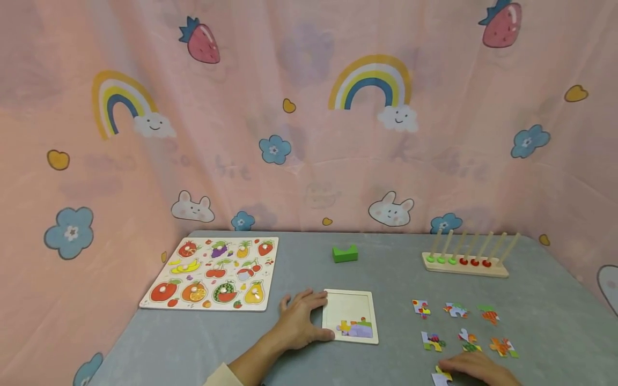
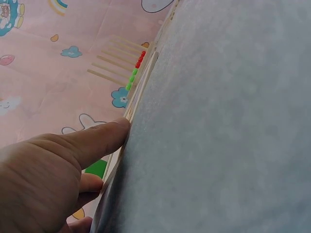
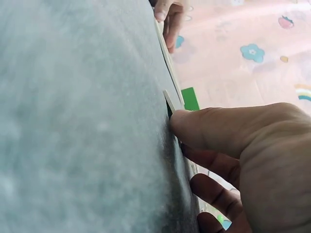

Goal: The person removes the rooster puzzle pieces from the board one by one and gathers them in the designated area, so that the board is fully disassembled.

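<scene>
My left hand (image 1: pixel 300 323) rests at the left side of a square wooden puzzle tray (image 1: pixel 348 303), its thumb on the near left corner and its fingertips at the far left corner. Joined jigsaw pieces (image 1: pixel 358 328) with lilac, yellow and green print lie along the tray's near edge. With thumb and fingers, my right hand (image 1: pixel 478 366) pinches a puzzle piece (image 1: pixel 441 377) in yellow and pale lilac at the table's near right. In the right wrist view this piece (image 3: pixel 169 99) is tilted, one edge raised. Several loose pieces (image 1: pixel 433 341) lie just beyond that hand.
A wooden fruit knob puzzle (image 1: pixel 272 268) lies at the left on the grey table (image 1: pixel 299 262). Behind the tray sits a green notched block (image 1: pixel 345 254). A peg board (image 1: pixel 465 266) with green and red beads stands at the back right, before a pink patterned curtain (image 1: pixel 309 177).
</scene>
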`<state>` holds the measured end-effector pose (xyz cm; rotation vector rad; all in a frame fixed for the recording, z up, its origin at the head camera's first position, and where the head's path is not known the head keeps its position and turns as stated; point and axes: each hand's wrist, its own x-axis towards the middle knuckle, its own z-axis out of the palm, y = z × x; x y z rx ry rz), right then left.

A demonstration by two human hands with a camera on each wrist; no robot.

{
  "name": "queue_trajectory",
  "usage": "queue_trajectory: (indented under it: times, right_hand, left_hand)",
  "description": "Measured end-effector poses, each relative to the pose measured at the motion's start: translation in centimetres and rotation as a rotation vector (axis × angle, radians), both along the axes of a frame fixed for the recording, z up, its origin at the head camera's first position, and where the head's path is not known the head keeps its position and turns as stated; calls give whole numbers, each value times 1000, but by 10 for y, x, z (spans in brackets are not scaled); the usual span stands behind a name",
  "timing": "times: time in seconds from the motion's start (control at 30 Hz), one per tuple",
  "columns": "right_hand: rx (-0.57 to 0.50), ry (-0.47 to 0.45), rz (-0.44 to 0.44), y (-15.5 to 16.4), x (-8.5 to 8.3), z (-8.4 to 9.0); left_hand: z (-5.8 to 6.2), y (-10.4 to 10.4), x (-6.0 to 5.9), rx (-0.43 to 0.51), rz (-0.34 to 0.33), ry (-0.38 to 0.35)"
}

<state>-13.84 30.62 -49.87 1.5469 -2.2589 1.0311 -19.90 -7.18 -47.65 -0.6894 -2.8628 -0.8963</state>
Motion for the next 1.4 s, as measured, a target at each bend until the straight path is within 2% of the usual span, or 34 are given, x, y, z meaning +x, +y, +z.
queue_trajectory:
  times: [0.1,0.23,0.4,0.47,0.53,0.67,0.8,0.97,1.2,1.4]
  right_hand:
    - [12,-1,-15,0,2,2]
    - [42,-58,-28,2,4,5]
    - [-35,-149,-74,-2,10,12]
    - [-84,-147,-136,-8,13,16]
    - [-92,-114,-240,-16,16,25]
    - [-18,-77,-447,-33,23,46]
    - [15,-111,-510,-49,25,66]
    - [-9,-161,-526,-69,23,84]
    - [-50,-51,-460,-95,13,101]
    - [-145,-9,-413,-121,0,103]
  left_hand:
    - [0,0,0,1,0,1]
    - [-1,1,-1,-3,-2,5]
    - [-1,0,0,-5,1,5]
    - [0,0,0,-7,4,6]
    - [0,-1,0,-10,8,9]
    - [0,-1,0,-13,7,12]
    - [0,0,0,-16,2,5]
    - [0,0,0,-25,5,4]
    - [1,1,2,-12,-2,17]
    - [1,0,2,-6,0,30]
